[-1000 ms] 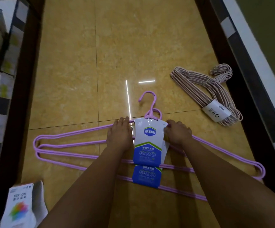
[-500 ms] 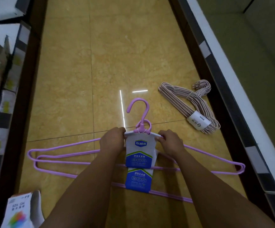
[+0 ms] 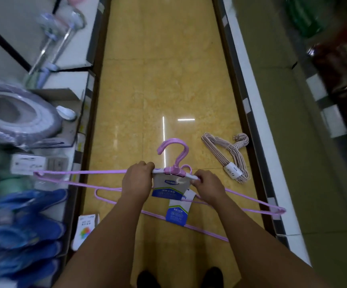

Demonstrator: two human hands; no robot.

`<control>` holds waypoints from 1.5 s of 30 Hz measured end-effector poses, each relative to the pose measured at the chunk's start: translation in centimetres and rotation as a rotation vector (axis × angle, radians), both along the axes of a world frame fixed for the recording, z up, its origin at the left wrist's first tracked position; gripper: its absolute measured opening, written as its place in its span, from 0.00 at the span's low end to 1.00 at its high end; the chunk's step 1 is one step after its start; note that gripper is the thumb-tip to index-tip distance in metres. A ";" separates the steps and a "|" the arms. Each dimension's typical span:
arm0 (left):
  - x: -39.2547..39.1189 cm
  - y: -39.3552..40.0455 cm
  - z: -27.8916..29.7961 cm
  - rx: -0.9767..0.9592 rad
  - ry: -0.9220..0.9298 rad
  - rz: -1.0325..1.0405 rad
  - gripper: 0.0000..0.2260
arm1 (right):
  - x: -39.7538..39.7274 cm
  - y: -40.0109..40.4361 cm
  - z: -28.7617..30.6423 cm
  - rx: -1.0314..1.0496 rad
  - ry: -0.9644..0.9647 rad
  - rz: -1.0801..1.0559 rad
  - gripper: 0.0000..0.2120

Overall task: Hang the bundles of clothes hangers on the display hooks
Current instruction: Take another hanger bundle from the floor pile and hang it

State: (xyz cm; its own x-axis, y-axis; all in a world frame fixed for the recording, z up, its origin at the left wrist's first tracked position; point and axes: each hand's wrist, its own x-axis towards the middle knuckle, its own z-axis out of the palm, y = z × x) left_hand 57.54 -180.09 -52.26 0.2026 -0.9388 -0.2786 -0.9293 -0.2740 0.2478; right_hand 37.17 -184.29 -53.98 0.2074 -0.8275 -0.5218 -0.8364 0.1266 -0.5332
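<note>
Shoes (image 3: 180, 277): two dark toes at the bottom edge, standing on the yellow tiled floor (image 3: 168, 80).
Small box (image 3: 85, 229): white, with a coloured splash printed on it, low on the left by the shelf foot; its writing is too small to read.
Second purple bundle (image 3: 199, 227): on the floor under the forearms, with a blue-and-white card (image 3: 176, 210); the print is blurred.
Left hand (image 3: 136, 181): knuckles up, fingers curled over the top bar of the purple hanger bundle (image 3: 81, 172), a closed grip just left of the hook.
Right hand (image 3: 208, 186): fingers wrapped round the same bar just right of the hook, gripping it.
Purple hanger bundle: lifted off the floor, held level between both hands, hook (image 3: 174, 150) pointing away, wire arms stretching toward both shelf rows.
Card on held bundle (image 3: 171, 186): grey, white and blue; probably a brand logo at the top, but unreadable.
Beige hanger bundle (image 3: 228, 156): on the floor near the right shelf, banded with a white label (image 3: 231, 170) bearing a dark mark.
Left shelf (image 3: 85, 84): blue slippers (image 3: 29, 225), wrapped goods.
</note>
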 end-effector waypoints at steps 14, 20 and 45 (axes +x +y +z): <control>2.8 7.1 26.2 -0.117 0.159 0.217 0.14 | 5.4 2.2 27.2 -0.209 0.099 0.315 0.11; 3.6 11.1 33.6 -0.092 0.147 0.287 0.16 | 7.8 4.6 35.7 -0.196 0.095 0.382 0.07; -2.5 35.4 45.2 -0.199 -0.097 0.994 0.14 | 12.2 24.2 48.4 -0.581 -0.036 1.185 0.16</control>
State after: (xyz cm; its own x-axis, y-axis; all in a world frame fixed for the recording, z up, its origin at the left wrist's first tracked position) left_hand 54.99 -144.72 -7.08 0.9296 -0.3607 -0.0765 -0.3218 -0.8950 0.3090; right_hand 49.38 -160.09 -5.55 0.9624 -0.2362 -0.1341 -0.2657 -0.9210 -0.2849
